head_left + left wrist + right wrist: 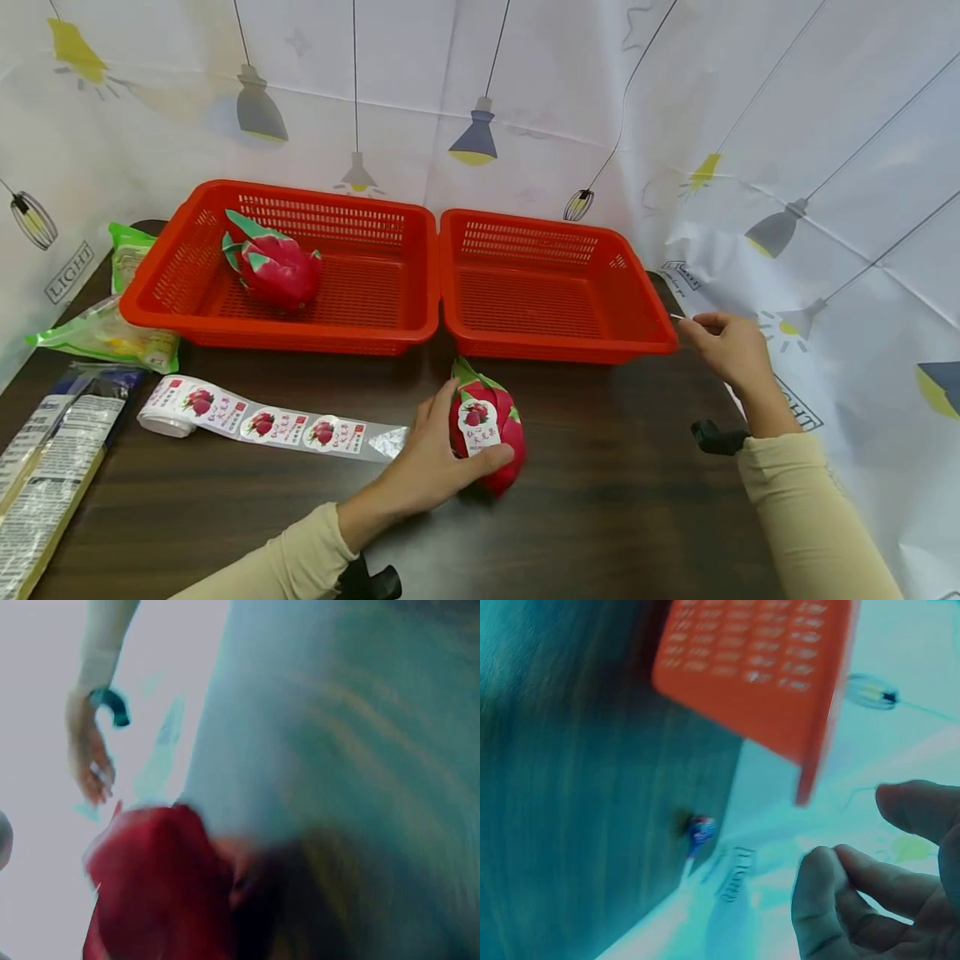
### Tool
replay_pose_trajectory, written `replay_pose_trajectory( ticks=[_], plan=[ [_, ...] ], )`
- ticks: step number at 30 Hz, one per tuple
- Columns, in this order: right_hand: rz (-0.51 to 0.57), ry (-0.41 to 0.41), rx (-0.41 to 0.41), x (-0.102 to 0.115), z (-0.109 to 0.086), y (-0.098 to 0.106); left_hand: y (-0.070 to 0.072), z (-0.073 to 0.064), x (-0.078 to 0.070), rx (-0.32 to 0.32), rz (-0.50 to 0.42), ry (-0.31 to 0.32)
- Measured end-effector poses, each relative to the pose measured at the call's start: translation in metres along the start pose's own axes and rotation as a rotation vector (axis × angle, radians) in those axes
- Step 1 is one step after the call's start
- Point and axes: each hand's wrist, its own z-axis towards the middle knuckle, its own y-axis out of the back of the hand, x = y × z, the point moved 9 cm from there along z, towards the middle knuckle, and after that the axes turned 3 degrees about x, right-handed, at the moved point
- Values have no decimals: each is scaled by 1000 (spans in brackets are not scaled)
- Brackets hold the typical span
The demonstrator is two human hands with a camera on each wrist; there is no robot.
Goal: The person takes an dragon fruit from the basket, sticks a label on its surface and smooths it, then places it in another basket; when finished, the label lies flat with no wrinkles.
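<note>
My left hand (427, 467) grips a red dragon fruit (512, 433) on the dark table, thumb across its front and fingers at its left side. A white label (478, 425) with a fruit picture is on its skin. The fruit (157, 885) looks blurred in the left wrist view. Beside that hand ends a strip of similar labels (262, 423), unrolled from a roll (168, 408). My right hand (731, 354) hovers right of the right basket, thumb and fingers apart, holding nothing visible. Near it, a lollipop (700, 827) lies on the table in the right wrist view.
Two red plastic baskets stand side by side at the back: the left basket (300, 333) contains another dragon fruit (281, 271); the right basket (555, 343) is beside it. Plastic packages (127, 333) and a long printed packet (56, 458) lie at left. A white printed sheet (420, 50) hangs behind.
</note>
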Motion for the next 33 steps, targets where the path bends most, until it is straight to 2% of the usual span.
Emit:
replay_pose_trajectory(
  ticks=[4, 7, 11, 17, 23, 27, 33],
  plan=[
    [34, -22, 107, -4, 13, -25, -8, 4, 0, -65, 93, 30],
    [19, -13, 149, -1, 19, -35, -9, 7, 1, -111, 147, 49],
    [-33, 17, 146, 6, 23, -38, -13, 11, 2, -131, 174, 47],
    [-77, 31, 92, 9, 25, -27, -19, 15, -2, -113, 154, 9],
    [-85, 20, 90, 8, 24, -19, -26, 16, -7, -109, 195, -12],
    [-89, 18, 96, 9, 23, -17, -29, 17, -13, -97, 274, -46],
    [-120, 3, 98, 8, 21, -16, -35, 18, -20, -45, 417, -104]
  ],
)
